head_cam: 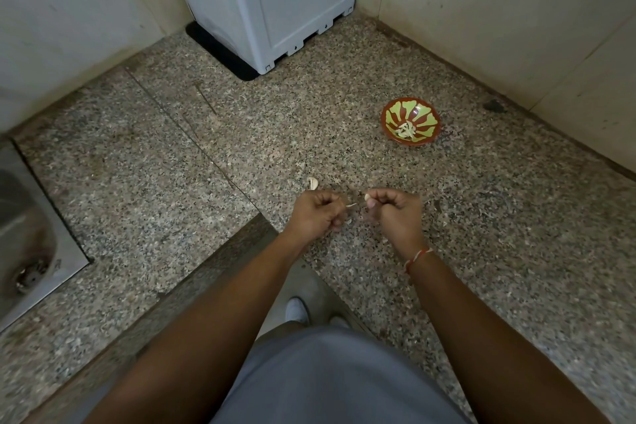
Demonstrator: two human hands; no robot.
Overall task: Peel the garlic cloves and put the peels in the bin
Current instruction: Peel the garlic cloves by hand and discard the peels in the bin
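Over the speckled granite counter [172, 165], my right hand [395, 213] pinches a pale garlic clove [367, 197] between thumb and fingers. My left hand [318, 215] has its fingers curled and pinches a thin strip of peel [351, 205] that sticks out toward the right hand. The two hands are a short gap apart. Another unpeeled clove [312, 183] lies on the counter just beyond my left hand. A red and green bowl [395, 112] farther right holds several peeled cloves [406, 130].
A grey plastic box [275, 0] stands on a black mat in the back corner between tiled walls. A steel sink [27, 234] with a drain is set in the counter at the left. The counter's inner corner edge runs just under my wrists.
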